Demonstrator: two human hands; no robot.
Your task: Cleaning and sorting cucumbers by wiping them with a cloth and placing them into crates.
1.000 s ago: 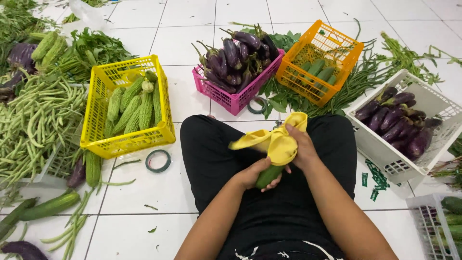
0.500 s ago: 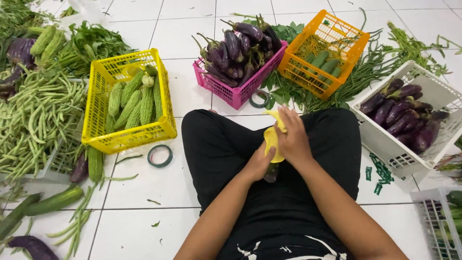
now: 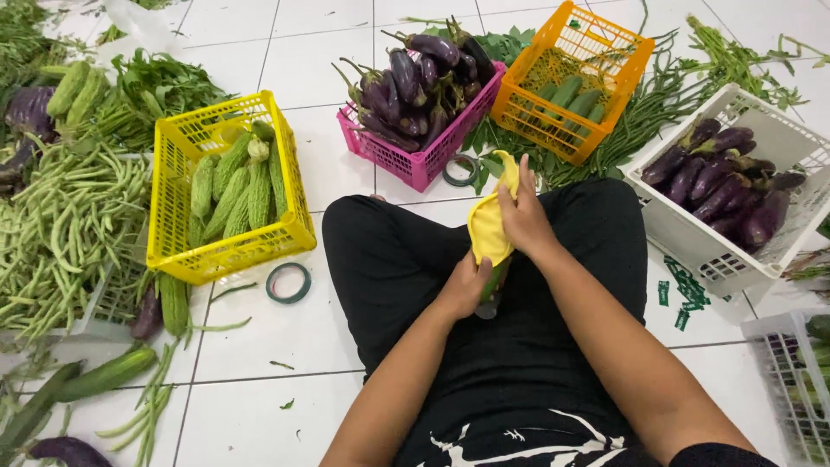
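Note:
I sit cross-legged on a white tiled floor. My left hand grips the lower end of a green cucumber over my lap. My right hand presses a yellow cloth around the cucumber's upper part, so most of the cucumber is hidden. A yellow basket of bitter gourds stands to my left. A pink basket of purple eggplants and an orange basket with cucumbers stand ahead of my knees.
A white crate of eggplants stands at my right. Green beans and leafy greens lie at the left. Two tape rolls lie on the tiles. Loose cucumbers and an eggplant lie at the lower left.
The yellow cloth, spread open above the cucumber a second ago, is now wrapped close around it under my right hand. My left hand has stayed on the lower end.

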